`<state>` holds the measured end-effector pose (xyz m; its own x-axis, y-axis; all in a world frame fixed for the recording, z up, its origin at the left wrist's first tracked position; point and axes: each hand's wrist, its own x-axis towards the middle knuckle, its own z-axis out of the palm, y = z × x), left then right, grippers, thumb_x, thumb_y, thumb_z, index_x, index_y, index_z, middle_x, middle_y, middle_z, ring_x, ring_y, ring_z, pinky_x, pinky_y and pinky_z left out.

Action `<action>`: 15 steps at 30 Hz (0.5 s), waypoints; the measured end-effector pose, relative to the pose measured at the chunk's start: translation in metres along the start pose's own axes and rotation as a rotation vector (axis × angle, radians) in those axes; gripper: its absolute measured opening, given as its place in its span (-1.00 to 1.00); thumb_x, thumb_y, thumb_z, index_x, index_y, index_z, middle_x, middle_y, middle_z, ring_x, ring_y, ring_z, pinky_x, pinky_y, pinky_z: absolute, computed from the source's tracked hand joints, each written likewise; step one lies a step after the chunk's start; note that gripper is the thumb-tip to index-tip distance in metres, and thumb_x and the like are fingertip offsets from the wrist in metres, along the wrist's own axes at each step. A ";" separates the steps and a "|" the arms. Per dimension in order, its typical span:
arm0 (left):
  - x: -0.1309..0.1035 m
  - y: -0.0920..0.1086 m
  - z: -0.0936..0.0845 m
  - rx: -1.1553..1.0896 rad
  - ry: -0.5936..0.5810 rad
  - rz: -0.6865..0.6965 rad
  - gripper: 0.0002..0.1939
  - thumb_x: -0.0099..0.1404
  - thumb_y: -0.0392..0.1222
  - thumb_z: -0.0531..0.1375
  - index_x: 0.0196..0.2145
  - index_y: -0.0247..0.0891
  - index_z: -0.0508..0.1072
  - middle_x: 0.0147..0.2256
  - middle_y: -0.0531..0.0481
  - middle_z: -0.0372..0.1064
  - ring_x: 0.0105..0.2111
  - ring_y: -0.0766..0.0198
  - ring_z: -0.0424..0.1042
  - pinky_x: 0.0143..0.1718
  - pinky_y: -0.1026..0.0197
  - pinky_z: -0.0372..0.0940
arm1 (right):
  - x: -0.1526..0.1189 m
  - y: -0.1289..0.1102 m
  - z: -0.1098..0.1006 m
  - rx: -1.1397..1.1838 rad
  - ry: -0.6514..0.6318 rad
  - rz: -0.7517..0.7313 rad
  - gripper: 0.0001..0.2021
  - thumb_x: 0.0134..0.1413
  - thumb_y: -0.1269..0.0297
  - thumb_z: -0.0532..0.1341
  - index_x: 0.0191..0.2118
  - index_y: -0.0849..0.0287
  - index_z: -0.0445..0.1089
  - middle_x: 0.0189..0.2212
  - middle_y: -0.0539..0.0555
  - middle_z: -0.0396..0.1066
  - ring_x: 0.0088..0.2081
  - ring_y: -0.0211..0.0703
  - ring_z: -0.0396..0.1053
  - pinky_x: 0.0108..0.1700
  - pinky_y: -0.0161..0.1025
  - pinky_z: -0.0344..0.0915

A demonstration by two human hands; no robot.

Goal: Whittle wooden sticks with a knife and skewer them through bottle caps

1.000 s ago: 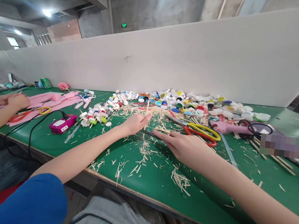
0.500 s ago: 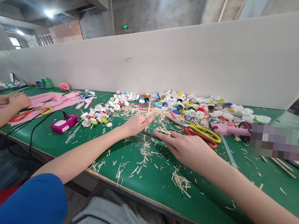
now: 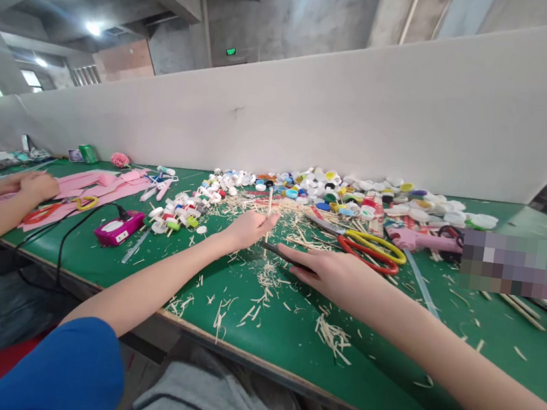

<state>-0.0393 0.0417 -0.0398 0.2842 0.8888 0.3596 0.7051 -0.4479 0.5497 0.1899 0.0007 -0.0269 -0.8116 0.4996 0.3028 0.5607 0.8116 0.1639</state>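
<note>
Wooden stick is standing near upright in the head view, over the green table, the left hand pinching it between thumb and fingers. Right-hand fingers are closing around a dark blade, its end overlapping the stick's lower part. Shavings are lying nearby.

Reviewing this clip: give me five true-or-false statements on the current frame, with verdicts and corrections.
1. The left hand holds a pale stick roughly upright. True.
2. The right hand holds the scissors behind it. False: it holds a dark thin tool; those scissors lie on the green table.
3. Shavings are scattered on the table. True.
4. The magenta block is right of both hands. False: it is left of them.
5. Plastic caps lie before the white partition. True.
</note>
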 end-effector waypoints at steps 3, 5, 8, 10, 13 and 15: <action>0.000 0.001 0.000 0.011 0.005 0.000 -0.36 0.32 0.30 -0.21 -0.70 -0.22 0.02 -0.73 0.09 -0.04 -0.68 0.39 0.01 -0.55 0.21 -0.07 | 0.001 -0.002 -0.004 0.006 -0.044 0.021 -0.53 0.20 0.22 0.04 0.24 -0.09 0.17 -0.47 0.00 0.42 -0.58 -0.30 0.24 -0.56 -0.34 0.01; 0.000 0.002 0.000 0.017 0.005 0.004 -0.36 0.32 0.30 -0.20 -0.71 -0.22 0.01 -0.73 0.09 -0.05 -0.68 0.39 0.01 -0.55 0.21 -0.06 | 0.002 -0.005 -0.009 0.010 -0.083 0.046 -0.50 0.18 0.29 0.06 0.24 -0.09 0.16 -0.46 0.00 0.43 -0.60 -0.32 0.22 -0.57 -0.34 0.01; 0.000 0.002 0.001 0.013 -0.004 0.023 -0.36 0.32 0.30 -0.21 -0.71 -0.22 0.00 -0.73 0.09 -0.05 -0.67 0.39 0.02 -0.53 0.21 -0.04 | 0.003 -0.008 -0.013 0.019 -0.130 0.057 -0.50 0.16 0.34 0.06 0.22 -0.09 0.19 -0.50 -0.01 0.41 -0.60 -0.31 0.22 -0.57 -0.35 0.01; -0.001 0.002 0.001 0.011 -0.006 0.034 -0.36 0.33 0.29 -0.22 -0.70 -0.22 0.01 -0.73 0.09 -0.04 -0.66 0.39 0.03 -0.52 0.21 -0.03 | 0.002 -0.008 -0.012 0.024 -0.138 0.049 -0.50 0.15 0.34 0.07 0.22 -0.08 0.20 -0.53 -0.01 0.38 -0.58 -0.29 0.25 -0.55 -0.34 0.04; -0.001 0.003 0.001 0.017 -0.006 0.036 -0.37 0.33 0.28 -0.22 -0.70 -0.22 0.01 -0.73 0.10 -0.03 -0.66 0.39 0.03 -0.51 0.21 -0.02 | -0.001 -0.007 -0.009 0.034 -0.130 0.041 -0.50 0.17 0.33 0.06 0.23 -0.07 0.18 -0.54 -0.01 0.38 -0.57 -0.27 0.27 -0.53 -0.33 0.07; 0.000 0.003 0.001 0.019 -0.009 0.035 -0.37 0.34 0.27 -0.22 -0.69 -0.22 0.02 -0.73 0.10 -0.02 -0.67 0.39 0.04 -0.51 0.21 -0.01 | -0.003 -0.005 -0.006 0.054 -0.121 0.029 -0.50 0.17 0.34 0.04 0.23 -0.05 0.18 -0.51 0.01 0.40 -0.53 -0.25 0.31 -0.51 -0.32 0.11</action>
<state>-0.0367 0.0399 -0.0385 0.3145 0.8734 0.3718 0.7067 -0.4770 0.5225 0.1901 -0.0071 -0.0226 -0.8106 0.5536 0.1908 0.5776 0.8095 0.1053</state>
